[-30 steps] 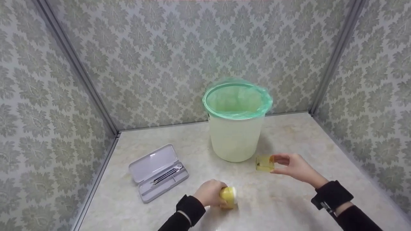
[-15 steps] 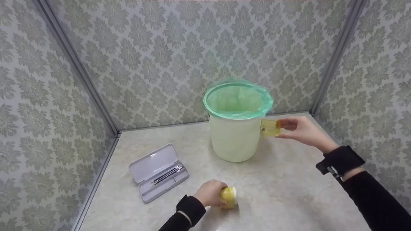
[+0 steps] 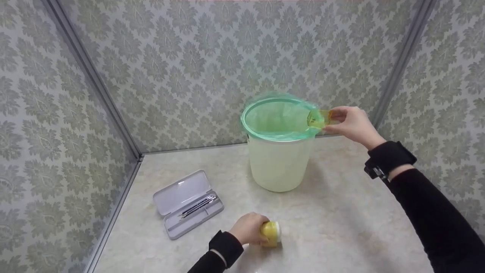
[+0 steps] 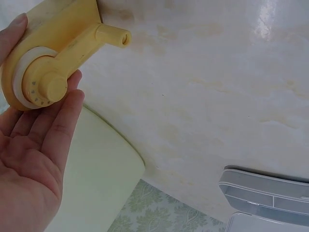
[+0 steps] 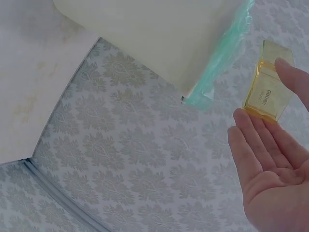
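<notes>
My left hand (image 3: 248,229) grips a yellow crank pencil sharpener (image 3: 269,234) low over the table near the front. In the left wrist view the sharpener's crank handle (image 4: 115,36) sticks out, with fingers beneath the body and the thumb on top. At the right side of the bin's rim, my right hand (image 3: 352,123) pinches a clear yellow shavings drawer (image 5: 268,89) between thumb and fingers. The drawer's far end shows through the green liner (image 3: 265,133) there. Below it stands the pale trash bin (image 3: 278,165), upright.
An open grey pencil case (image 3: 182,187) lies at the left of the table, with several dark pencils (image 3: 197,206) in its tray. Patterned walls (image 3: 227,57) enclose the table's back and sides. The bin stands near the back wall.
My right hand has lifted the shavings drawer from low beside the bin's base up to its right rim. The left hand and the pencil sharpener have stayed in place.
</notes>
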Demonstrator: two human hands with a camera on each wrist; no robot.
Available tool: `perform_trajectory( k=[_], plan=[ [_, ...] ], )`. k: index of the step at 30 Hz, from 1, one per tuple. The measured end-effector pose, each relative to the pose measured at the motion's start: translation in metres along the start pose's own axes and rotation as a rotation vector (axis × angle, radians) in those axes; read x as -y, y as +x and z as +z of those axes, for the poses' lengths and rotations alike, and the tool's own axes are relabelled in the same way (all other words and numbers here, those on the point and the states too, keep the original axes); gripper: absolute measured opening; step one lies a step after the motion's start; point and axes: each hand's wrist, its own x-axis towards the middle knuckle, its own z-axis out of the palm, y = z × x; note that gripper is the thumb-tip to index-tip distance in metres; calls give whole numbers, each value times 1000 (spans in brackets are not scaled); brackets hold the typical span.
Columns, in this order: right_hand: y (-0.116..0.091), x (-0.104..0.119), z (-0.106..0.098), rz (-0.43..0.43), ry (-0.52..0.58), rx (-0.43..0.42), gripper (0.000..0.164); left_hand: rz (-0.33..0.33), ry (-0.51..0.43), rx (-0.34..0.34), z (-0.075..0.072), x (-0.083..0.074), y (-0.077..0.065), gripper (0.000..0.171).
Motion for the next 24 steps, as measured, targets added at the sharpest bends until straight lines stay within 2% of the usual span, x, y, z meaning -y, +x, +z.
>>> perform_trajectory(
  k=[8, 11, 19, 24],
  plan=[
    [20, 9, 15, -41, -118, -84, 48, 8, 0, -6, 0, 2, 1, 41],
    [25, 11, 20, -71, -200, -101, 47, -1, -6, -6, 1, 2, 1, 42],
    [32, 9, 34, -273, -583, -144, 45, -18, -21, 11, 2, 2, 2, 46],
    [36, 5, 42, -445, -743, -195, 31, -14, -12, 10, 0, 1, 2, 45]
  ],
)
